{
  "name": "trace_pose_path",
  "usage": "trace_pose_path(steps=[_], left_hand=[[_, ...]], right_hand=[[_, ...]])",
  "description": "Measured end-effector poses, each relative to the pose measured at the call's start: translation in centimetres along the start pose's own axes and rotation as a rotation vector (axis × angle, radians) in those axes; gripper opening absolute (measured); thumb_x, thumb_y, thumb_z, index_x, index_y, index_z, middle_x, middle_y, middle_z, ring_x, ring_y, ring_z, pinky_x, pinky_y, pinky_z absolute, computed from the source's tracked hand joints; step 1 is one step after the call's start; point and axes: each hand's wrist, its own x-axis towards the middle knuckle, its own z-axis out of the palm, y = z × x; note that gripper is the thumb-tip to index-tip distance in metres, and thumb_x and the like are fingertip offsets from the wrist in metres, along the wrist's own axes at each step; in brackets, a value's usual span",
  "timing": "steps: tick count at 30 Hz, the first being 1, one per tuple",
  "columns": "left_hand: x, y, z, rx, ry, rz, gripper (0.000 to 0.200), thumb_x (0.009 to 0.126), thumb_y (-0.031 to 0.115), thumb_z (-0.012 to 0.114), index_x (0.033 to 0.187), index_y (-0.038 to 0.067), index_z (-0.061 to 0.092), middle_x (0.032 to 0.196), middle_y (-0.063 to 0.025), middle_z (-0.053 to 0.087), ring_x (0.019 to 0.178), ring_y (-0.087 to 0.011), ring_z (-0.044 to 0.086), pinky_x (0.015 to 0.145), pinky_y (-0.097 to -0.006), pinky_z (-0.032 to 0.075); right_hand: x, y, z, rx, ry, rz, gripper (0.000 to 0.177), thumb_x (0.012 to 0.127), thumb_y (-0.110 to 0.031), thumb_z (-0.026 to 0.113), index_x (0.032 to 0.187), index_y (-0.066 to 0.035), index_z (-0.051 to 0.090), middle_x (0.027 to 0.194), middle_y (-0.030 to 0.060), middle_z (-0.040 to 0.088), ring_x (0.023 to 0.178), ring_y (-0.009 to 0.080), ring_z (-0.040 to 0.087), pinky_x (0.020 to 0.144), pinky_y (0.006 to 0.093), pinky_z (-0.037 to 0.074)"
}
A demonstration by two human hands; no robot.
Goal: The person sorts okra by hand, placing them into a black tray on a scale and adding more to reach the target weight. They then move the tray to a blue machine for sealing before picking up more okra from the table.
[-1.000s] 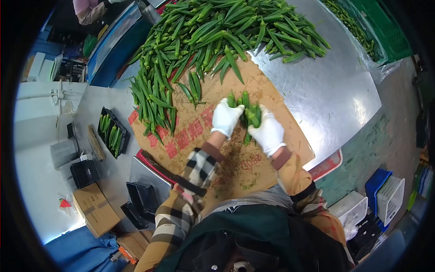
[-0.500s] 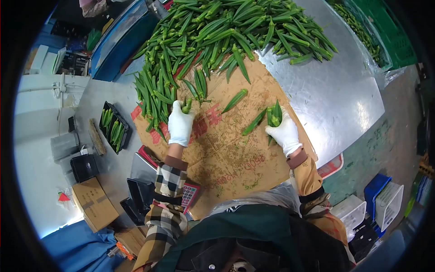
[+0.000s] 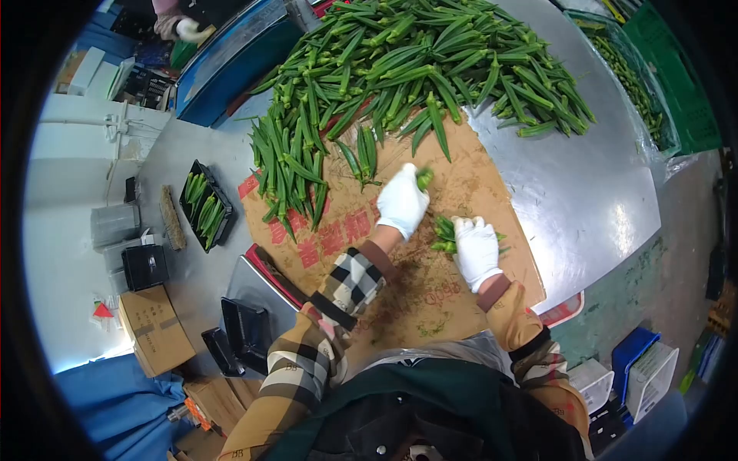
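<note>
Small okra bunch [image 3: 443, 235] is low on the right part of the cardboard sheet [image 3: 492, 180], under and just beside the right hand [image 3: 477, 251]. Most of it shows on the left side of those fingers; thin tips poke out on the other side, so its long axis runs roughly crosswise to the forearm. Right grip is narrow, gloved fingers curled over the bunch. Right hand is the nearer one, touching it.

Left hand [image 3: 403, 201] is up and to the left of the bunch, apart from it. Its grip is closed round some okra [image 3: 424, 178], blurred, ends sticking out on the right side; can't tell how many.

Further out: a few loose pods [image 3: 367, 154] above the left hand, then the big okra pile [image 3: 430, 65] across the far side of the cardboard and onto the metal table [image 3: 573, 192].

Containers: black tray [image 3: 228, 219] left of the cardboard, okra laid lengthwise inside. More black trays [image 3: 246, 332] near the left sleeve. Green crate [image 3: 676, 84] far right, beside a plastic-lined load of green pods [image 3: 626, 84]. A co-worker's gloved hand [image 3: 188, 31] shows top left, well apart.
</note>
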Motion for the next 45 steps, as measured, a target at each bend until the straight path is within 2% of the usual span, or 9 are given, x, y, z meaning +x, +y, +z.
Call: trace_pose_path(steps=[5, 10, 15, 19, 21, 23, 31, 35, 45], left_hand=[[6.1, -4.8, -6.7, -0.092, 0.282, -0.206, 0.023, 0.076, 0.019, 0.07, 0.091, 0.002, 0.064, 0.083, -0.0186, 0.07, 0.075, -0.033, 0.07, 0.069, -0.0413, 0.053], [8.9, -11.6, -5.5, -0.081, 0.131, -0.289, 0.07, 0.077, 0.026, 0.076, 0.132, -0.01, 0.055, 0.105, -0.0229, 0.073, 0.089, -0.0284, 0.072, 0.081, -0.0342, 0.054], [7.3, -11.9, -6.2, -0.355, 0.119, -0.229, 0.055, 0.078, 0.02, 0.079, 0.12, -0.01, 0.06, 0.107, -0.0151, 0.072, 0.095, -0.0221, 0.07, 0.088, -0.0303, 0.053], [1.2, -7.8, -9.8, -1.378, -0.326, -0.21, 0.034, 0.082, 0.01, 0.075, 0.111, -0.002, 0.063, 0.095, -0.0071, 0.07, 0.085, -0.0155, 0.067, 0.078, -0.0317, 0.056], [-2.8, -6.1, -9.1, -1.257, -0.381, -0.19, 0.036, 0.083, 0.007, 0.075, 0.116, -0.002, 0.062, 0.097, -0.0061, 0.069, 0.084, -0.0139, 0.065, 0.074, -0.0307, 0.055], [-6.8, -3.6, -6.7, -0.973, -0.474, -0.102, 0.038, 0.084, 0.004, 0.074, 0.119, -0.001, 0.06, 0.101, -0.0058, 0.069, 0.085, -0.0138, 0.066, 0.075, -0.0293, 0.056], [-12.5, -3.7, -8.8, -1.723, -0.724, -0.278, 0.045, 0.087, 0.006, 0.069, 0.129, -0.001, 0.057, 0.117, -0.0092, 0.068, 0.107, -0.0191, 0.065, 0.096, -0.0347, 0.052], [-13.5, -3.4, -6.6, -0.732, -0.438, 0.06, 0.047, 0.087, 0.004, 0.071, 0.131, -0.001, 0.057, 0.109, -0.0044, 0.069, 0.098, -0.0096, 0.062, 0.088, -0.0275, 0.052], [-15.7, -1.9, -6.1, -1.275, -0.366, -0.15, 0.046, 0.086, 0.005, 0.069, 0.13, 0.0, 0.059, 0.117, -0.0047, 0.066, 0.104, -0.0141, 0.062, 0.094, -0.0303, 0.049]], right_hand=[[-0.5, 0.9, -1.1, 0.005, 0.016, -0.012, 0.024, 0.082, -0.013, 0.06, 0.106, -0.01, 0.059, 0.085, 0.0067, 0.058, 0.088, 0.0239, 0.056, 0.073, 0.04, 0.042], [-1.7, 1.1, 0.9, 0.066, -0.13, 0.024, 0.065, 0.065, -0.022, 0.084, 0.122, -0.006, 0.057, 0.095, 0.01, 0.063, 0.092, 0.0303, 0.062, 0.081, 0.0413, 0.048], [-1.2, 0.4, -3.7, 1.083, -0.179, 0.484, 0.04, 0.082, -0.007, 0.072, 0.121, 0.0, 0.062, 0.1, 0.0144, 0.073, 0.087, 0.0286, 0.071, 0.078, 0.0383, 0.057], [-0.3, 1.8, -4.1, 1.933, -0.319, 0.718, 0.039, 0.086, -0.008, 0.075, 0.122, 0.001, 0.062, 0.103, 0.0081, 0.072, 0.089, 0.0168, 0.069, 0.077, 0.0325, 0.057], [0.6, 0.6, -5.7, 2.108, -0.282, 0.742, 0.04, 0.086, -0.009, 0.076, 0.123, 0.0, 0.062, 0.102, 0.0076, 0.071, 0.087, 0.017, 0.068, 0.077, 0.0322, 0.057], [1.2, -1.8, -6.7, 1.722, -0.331, 0.679, 0.038, 0.089, -0.008, 0.074, 0.124, -0.001, 0.061, 0.108, 0.0083, 0.072, 0.093, 0.0155, 0.068, 0.08, 0.0299, 0.057], [-1.6, -2.2, -7.9, 2.402, -0.495, 0.582, 0.04, 0.09, -0.004, 0.071, 0.128, 0.001, 0.058, 0.11, 0.0099, 0.071, 0.098, 0.0197, 0.069, 0.082, 0.0349, 0.059], [-3.0, -3.9, -5.3, 1.73, -0.245, 0.462, 0.04, 0.086, -0.002, 0.073, 0.124, 0.0, 0.062, 0.106, 0.0094, 0.072, 0.088, 0.0176, 0.068, 0.079, 0.033, 0.057], [-4.8, -5.9, -5.7, 1.778, -0.227, 0.583, 0.042, 0.084, -0.003, 0.077, 0.124, -0.002, 0.065, 0.109, 0.0034, 0.07, 0.094, 0.0118, 0.064, 0.084, 0.0269, 0.052]])
